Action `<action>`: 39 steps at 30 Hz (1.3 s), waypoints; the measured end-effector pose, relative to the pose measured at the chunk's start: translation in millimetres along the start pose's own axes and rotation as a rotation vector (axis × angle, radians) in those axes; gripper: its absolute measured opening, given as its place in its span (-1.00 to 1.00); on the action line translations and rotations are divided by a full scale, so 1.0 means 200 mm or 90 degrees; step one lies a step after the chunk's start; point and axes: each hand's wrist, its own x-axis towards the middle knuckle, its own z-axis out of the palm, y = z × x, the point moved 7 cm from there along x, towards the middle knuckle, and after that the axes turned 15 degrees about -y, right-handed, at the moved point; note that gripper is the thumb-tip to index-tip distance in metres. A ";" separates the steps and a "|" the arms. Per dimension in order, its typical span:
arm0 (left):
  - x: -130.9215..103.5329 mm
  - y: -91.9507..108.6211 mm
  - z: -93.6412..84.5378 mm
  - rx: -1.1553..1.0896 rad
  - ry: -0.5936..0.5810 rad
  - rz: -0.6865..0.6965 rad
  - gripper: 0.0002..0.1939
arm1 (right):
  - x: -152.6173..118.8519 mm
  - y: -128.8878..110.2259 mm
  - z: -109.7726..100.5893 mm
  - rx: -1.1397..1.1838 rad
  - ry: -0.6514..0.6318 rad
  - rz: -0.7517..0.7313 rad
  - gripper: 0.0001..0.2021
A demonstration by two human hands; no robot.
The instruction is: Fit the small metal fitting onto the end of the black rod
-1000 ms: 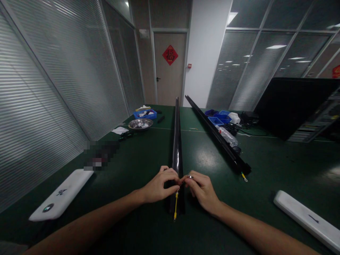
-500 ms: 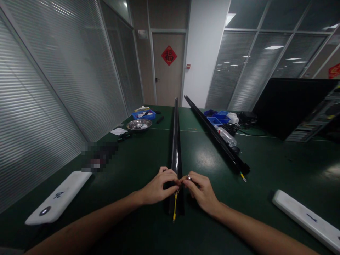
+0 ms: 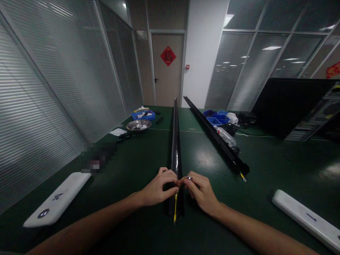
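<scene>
A long black channel-shaped bar (image 3: 175, 141) runs away from me down the middle of the green table. My left hand (image 3: 161, 187) is at its near end, thumb and fingers pinched together. Just below that thumb, a short yellow wire (image 3: 175, 208) with metal lugs lies along the bar's end. My right hand (image 3: 201, 191) meets the left from the other side, its fingertips closed in a pinch over the bar. Whatever lies between the fingers is too small and hidden to name. A ring shows on a right finger.
Another black bar (image 3: 216, 136) lies diagonally to the right, a yellow-green wire (image 3: 242, 176) at its end. Beyond are blue bins (image 3: 214, 121) and a plastic bottle (image 3: 226, 136). Leftward sit a metal dish (image 3: 138, 130) and a white device (image 3: 57, 200); another white device (image 3: 305, 216) is right.
The view has shifted very slightly. Both hands stay pinched at the bar's near end; the yellow wire's lower end has swung a touch to the right.
</scene>
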 end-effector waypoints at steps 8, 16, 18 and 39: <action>0.00 0.00 0.00 0.001 -0.010 -0.005 -0.91 | 0.00 0.01 0.00 0.017 -0.006 0.009 -0.68; 0.00 0.00 0.00 0.005 -0.007 -0.006 -0.95 | 0.00 0.02 0.00 0.023 -0.009 -0.002 -0.63; 0.00 0.01 0.00 0.005 -0.010 -0.003 -0.95 | 0.00 0.01 0.00 0.015 -0.006 -0.004 -0.64; 0.00 0.00 0.00 0.008 -0.009 0.001 -0.89 | 0.00 -0.01 0.00 -0.007 0.009 -0.015 -0.67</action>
